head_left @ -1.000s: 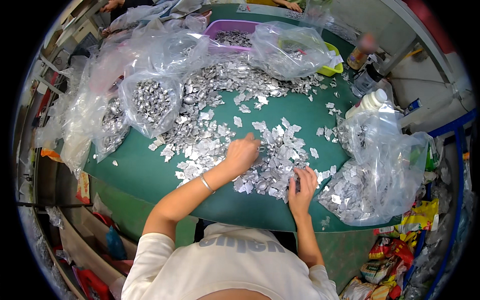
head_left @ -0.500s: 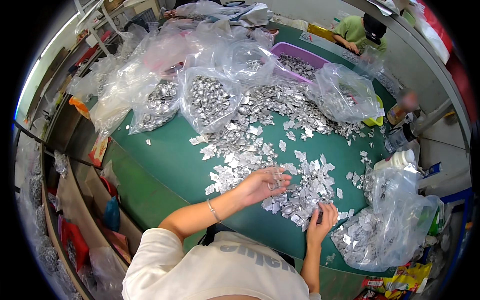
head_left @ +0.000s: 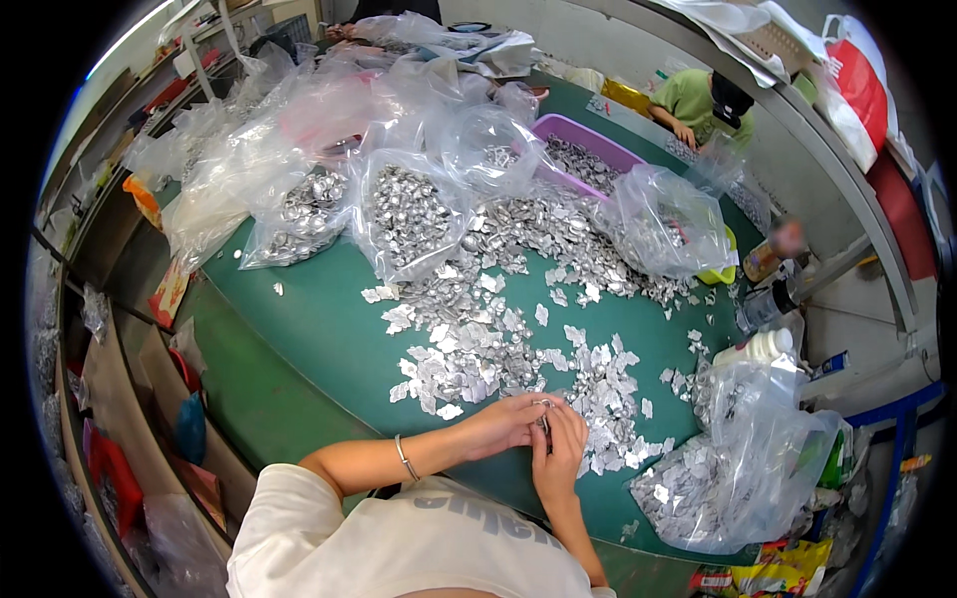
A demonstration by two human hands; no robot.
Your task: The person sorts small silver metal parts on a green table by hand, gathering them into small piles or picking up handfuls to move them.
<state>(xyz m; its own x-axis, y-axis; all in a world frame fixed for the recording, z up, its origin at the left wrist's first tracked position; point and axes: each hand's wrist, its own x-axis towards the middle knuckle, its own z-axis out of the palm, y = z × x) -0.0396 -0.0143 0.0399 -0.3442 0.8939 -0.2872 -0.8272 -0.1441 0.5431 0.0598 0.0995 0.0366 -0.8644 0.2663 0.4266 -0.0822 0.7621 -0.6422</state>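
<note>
Silver piece [head_left: 543,423] sits gripped between your left hand [head_left: 505,423] and right hand [head_left: 563,439], loose pieces [head_left: 606,409] just beyond; this hold likely calls for steadiness.

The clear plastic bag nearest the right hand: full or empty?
Partly full: flat silvery metal pieces show through the left side of the clear plastic bag; its right side is slack film.

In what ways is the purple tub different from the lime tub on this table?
The purple tub shows its long far rim, whereas the lime tub shows only one edge beside a clear bag. Silvery pieces are visible inside the purple tub; the lime tub's contents cannot be told. Both stand beyond the loose silvery heap.
</note>
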